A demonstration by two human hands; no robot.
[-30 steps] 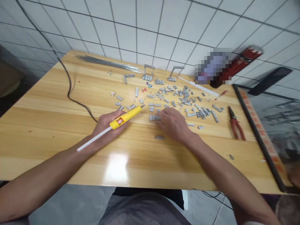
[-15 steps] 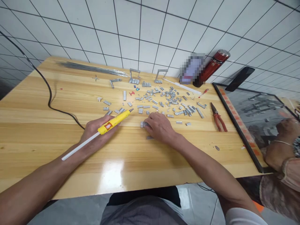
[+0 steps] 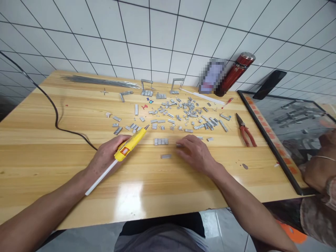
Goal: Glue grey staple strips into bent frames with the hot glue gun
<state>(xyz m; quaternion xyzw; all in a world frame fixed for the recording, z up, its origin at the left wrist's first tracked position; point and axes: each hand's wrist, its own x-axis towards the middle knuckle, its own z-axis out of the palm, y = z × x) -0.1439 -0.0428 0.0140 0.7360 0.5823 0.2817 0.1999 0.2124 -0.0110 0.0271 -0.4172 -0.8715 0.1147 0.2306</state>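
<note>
While right hand (image 3: 197, 151) curls, left (image 3: 106, 154) grips glue gun (image 3: 131, 144)

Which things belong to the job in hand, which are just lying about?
Likely job: yellow glue gun in the left hand; row of grey pieces; grey strip nearer the person.
Likely just lying about: red flask; black phone; pliers, perhaps.

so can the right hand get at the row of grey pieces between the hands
Likely yes: only bare wood shows between the right hand and the row of grey pieces, and the yellow glue gun sits clear. A small piece at the fingertips, though, may occupy its grip.
</note>
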